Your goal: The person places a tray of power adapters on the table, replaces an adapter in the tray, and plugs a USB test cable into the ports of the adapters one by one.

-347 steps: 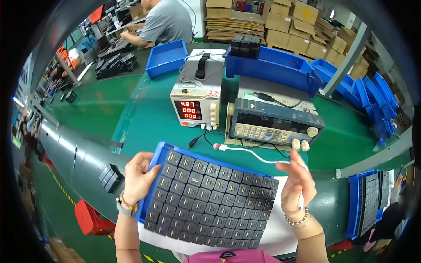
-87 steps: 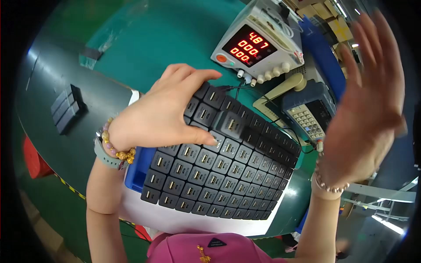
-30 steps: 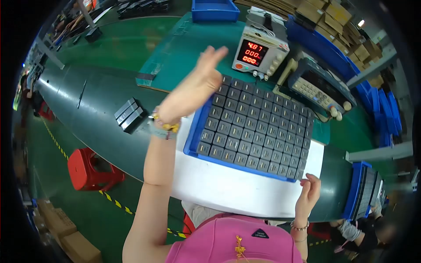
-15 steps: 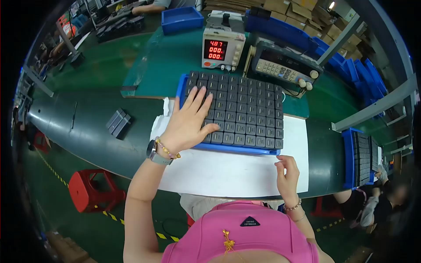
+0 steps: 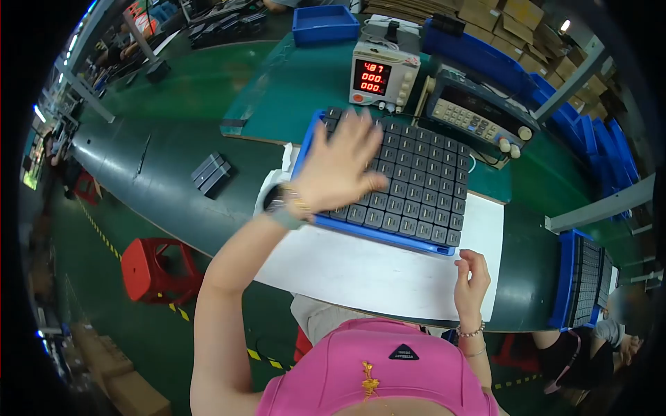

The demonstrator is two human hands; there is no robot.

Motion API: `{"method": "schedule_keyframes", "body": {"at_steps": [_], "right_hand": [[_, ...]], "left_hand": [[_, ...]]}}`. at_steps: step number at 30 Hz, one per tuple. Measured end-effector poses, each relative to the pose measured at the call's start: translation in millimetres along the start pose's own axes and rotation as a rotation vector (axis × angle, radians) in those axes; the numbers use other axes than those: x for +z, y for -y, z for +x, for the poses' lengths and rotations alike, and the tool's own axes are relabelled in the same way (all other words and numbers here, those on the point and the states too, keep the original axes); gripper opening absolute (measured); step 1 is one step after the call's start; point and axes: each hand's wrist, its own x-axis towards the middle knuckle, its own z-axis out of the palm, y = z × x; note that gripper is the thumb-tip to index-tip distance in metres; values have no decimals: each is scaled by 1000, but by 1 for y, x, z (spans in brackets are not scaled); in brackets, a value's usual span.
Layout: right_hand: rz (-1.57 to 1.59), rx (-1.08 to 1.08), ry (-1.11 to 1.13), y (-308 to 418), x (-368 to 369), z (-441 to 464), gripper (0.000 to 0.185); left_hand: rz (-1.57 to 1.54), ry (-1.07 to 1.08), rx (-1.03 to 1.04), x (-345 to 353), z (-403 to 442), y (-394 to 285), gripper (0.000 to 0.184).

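Rows of small black square blocks (image 5: 414, 170), each with a slot-like mark on top, fill a blue tray (image 5: 385, 237). My left hand (image 5: 340, 166) is spread flat over the left part of the rows and hides some of them. Motion blurs its fingers, and whether the palm touches the blocks I cannot tell. By the tray's near right corner, my right hand (image 5: 473, 281) is over the white sheet (image 5: 361, 274), fingers loosely curled, thumb apart, nothing visible in them.
Behind the tray stand a power supply (image 5: 378, 69) with red digits and a keypad instrument (image 5: 475, 111). Black pieces (image 5: 211, 175) lie to the left on the bench. Another filled blue tray (image 5: 567, 277) is at right, near a seated person. A red stool (image 5: 159, 270) stands at left.
My left hand has slid toward the far side of the block rows and is now blurred. The whole view has shifted and tilted slightly. My right hand stays beside the tray corner.
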Motion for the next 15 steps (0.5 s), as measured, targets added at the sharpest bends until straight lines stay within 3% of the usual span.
{"method": "schedule_keyframes", "body": {"at_steps": [5, 8, 11, 15], "right_hand": [[16, 0, 8, -6, 5, 4, 13], [-17, -27, -10, -15, 3, 16, 13], [139, 71, -33, -29, 3, 34, 14], [428, 270, -23, -33, 9, 84, 31]], "left_hand": [[-229, 136, 50, 11, 0, 9, 67], [-568, 41, 13, -19, 6, 34, 68], [-356, -241, -73, -52, 17, 40, 66], [-522, -462, 67, -82, 39, 45, 70]]}}
